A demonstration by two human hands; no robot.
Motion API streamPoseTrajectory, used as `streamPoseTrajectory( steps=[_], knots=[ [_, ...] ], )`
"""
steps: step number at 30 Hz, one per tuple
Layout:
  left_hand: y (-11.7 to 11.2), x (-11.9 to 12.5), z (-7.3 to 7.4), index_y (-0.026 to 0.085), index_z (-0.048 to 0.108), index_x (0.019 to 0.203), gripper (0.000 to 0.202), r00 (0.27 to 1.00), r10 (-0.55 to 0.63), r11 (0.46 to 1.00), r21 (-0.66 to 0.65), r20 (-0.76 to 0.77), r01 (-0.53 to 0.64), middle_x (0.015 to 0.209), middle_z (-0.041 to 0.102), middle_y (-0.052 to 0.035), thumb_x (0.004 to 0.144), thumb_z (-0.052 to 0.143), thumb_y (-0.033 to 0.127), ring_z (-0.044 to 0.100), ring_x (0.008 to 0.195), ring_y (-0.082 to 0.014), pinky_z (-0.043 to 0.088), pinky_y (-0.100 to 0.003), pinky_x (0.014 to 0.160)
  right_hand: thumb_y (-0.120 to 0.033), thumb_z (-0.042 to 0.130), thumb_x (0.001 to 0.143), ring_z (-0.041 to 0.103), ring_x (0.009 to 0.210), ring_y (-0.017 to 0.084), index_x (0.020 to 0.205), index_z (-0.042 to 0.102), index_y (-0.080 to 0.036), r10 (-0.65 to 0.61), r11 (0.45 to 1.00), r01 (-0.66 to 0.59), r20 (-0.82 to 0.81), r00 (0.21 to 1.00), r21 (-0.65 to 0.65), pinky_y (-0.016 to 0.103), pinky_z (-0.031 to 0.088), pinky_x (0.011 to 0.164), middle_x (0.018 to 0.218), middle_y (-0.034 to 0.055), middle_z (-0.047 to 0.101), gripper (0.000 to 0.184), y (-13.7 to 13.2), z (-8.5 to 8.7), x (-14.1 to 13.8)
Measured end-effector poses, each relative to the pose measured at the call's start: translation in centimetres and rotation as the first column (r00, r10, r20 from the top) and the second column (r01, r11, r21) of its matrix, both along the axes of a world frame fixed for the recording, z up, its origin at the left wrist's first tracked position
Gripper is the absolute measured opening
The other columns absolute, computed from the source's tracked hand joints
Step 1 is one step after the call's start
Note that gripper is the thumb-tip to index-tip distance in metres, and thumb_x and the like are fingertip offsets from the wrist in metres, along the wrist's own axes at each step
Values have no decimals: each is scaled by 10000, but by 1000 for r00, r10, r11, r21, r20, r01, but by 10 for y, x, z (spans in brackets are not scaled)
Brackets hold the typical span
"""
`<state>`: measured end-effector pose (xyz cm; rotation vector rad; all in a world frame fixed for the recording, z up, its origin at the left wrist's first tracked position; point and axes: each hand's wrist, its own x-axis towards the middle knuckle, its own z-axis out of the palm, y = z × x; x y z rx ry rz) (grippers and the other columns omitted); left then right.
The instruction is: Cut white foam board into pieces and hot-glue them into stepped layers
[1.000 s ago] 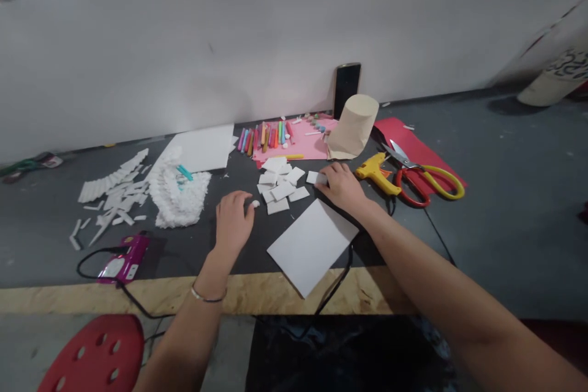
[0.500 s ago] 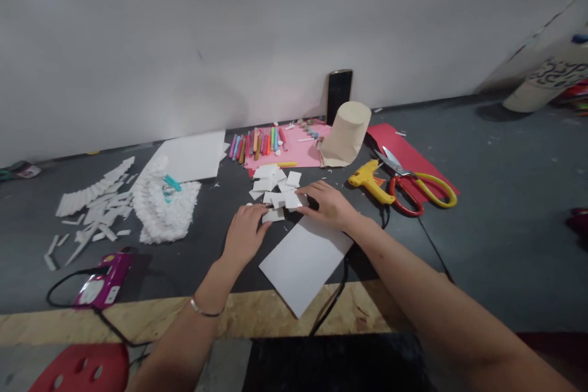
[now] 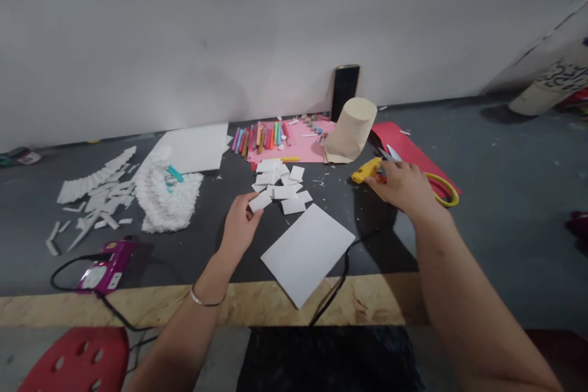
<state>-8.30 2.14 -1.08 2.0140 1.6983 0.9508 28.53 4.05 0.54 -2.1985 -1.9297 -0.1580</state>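
Note:
Between the thumb and fingers of my left hand (image 3: 239, 223) is a small white foam board piece (image 3: 260, 201), held just in front of a loose pile of similar white pieces (image 3: 285, 192). Over on the right, my right hand (image 3: 407, 187) is closed around the yellow glue gun (image 3: 366, 170), whose front end points left; its handle is mostly hidden by the fingers. Scissors (image 3: 443, 190) with a yellow handle loop lie partly behind that hand. A larger white foam board sheet (image 3: 307, 254) lies between my arms, over the table's front edge.
Coloured sticks (image 3: 260, 138) rest on pink paper (image 3: 305, 150). A beige cup-like form (image 3: 351, 131) stands before a phone (image 3: 345, 92). At left are a fluffy white piece (image 3: 169, 205), white strips (image 3: 98, 196) and a purple box (image 3: 110, 266) with a cable. Red paper (image 3: 404, 144) lies right.
My right hand has left the white pile and moved right onto the glue gun. My left hand has lifted one small white piece off the table. Several pieces in the pile have shifted.

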Motion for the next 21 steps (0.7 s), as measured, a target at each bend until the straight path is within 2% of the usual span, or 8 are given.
streamPoseTrajectory(
  steps=[4,8,11,14,16,17,19,21],
  knots=[
    [3,-1,-6,200,549,1217,407,978,8,996,-87,207,10,926,665,-29,820,596,278,611,666,-132,495,-272,649,-502,563,826,600,983,362,1078,650,-159,18,998,-12,103,995,-62,442,459,764,1043,193,675,435,-11,-16,9],
    [4,-3,-8,171,513,1202,378,941,-2,992,-116,337,44,939,701,-64,855,547,320,651,681,-134,487,-244,586,-459,558,813,591,1012,375,1006,661,-133,-16,999,21,111,994,-39,475,447,815,1028,202,684,392,-10,-17,1],
    [3,-3,-3,167,516,1120,285,941,-5,994,-97,338,41,873,718,-60,889,499,333,622,616,-115,460,-227,547,-431,541,809,596,1012,374,989,655,-132,-32,999,32,19,999,-2,473,444,828,1011,190,689,367,-8,-12,-2],
    [2,-2,3,171,512,1016,258,909,-25,981,-163,415,102,832,727,-58,878,535,389,603,560,-107,425,-215,497,-421,529,797,623,925,331,1007,637,-159,-66,996,78,-222,973,45,423,458,766,952,154,692,353,-7,-5,-4],
    [1,-2,6,174,520,957,286,875,-39,958,-231,483,170,783,722,-53,856,572,437,612,555,-117,402,-209,463,-404,533,783,629,835,279,1043,609,-174,-96,988,141,-455,885,65,376,459,705,906,122,688,356,-7,0,-5],
    [1,-2,8,175,528,937,301,863,-42,948,-253,504,194,750,714,-44,846,586,456,612,547,-119,395,-207,454,-397,530,781,623,781,252,1050,593,-178,-99,983,170,-575,812,71,353,454,664,872,106,681,352,-6,3,-7],
    [1,-1,10,176,544,900,326,853,-43,938,-273,521,214,678,685,-18,824,610,486,588,511,-111,389,-206,446,-382,506,784,589,671,198,1036,562,-190,-52,974,206,-792,609,94,312,423,571,847,82,660,321,-6,9,-10],
    [0,-1,12,180,547,864,354,849,-40,931,-290,527,223,608,646,9,794,638,515,550,471,-99,383,-203,441,-360,473,772,533,591,148,1001,539,-201,43,965,226,-934,354,130,278,366,490,900,80,640,286,-7,18,-14]
  ],
)
